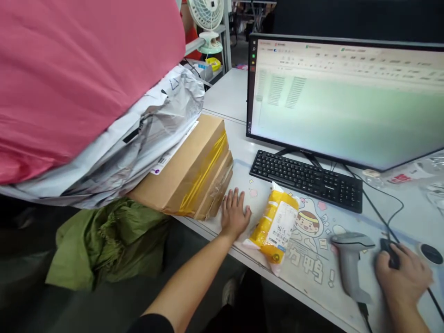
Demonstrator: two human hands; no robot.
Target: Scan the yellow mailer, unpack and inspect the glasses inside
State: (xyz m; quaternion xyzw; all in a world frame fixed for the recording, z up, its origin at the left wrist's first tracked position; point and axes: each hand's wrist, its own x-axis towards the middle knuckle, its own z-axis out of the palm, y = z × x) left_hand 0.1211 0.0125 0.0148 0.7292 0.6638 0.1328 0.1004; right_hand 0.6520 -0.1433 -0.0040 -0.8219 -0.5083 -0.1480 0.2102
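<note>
My left hand lies flat on the desk mat with its fingers stretched out, close beside the taped cardboard boxes. To its right is a yellow package with a white label, not touched by either hand. At the right, my right hand rests over a black computer mouse, fingers curved around it. Between the package and that hand lies a grey barcode scanner with its cable running toward the near edge. A black keyboard sits behind the package.
A monitor showing a spreadsheet stands at the back. White and pink wrapped parcels pile up on the boxes at left. Below is a green sack. A small fan is at the back, clear plastic wrap at far right.
</note>
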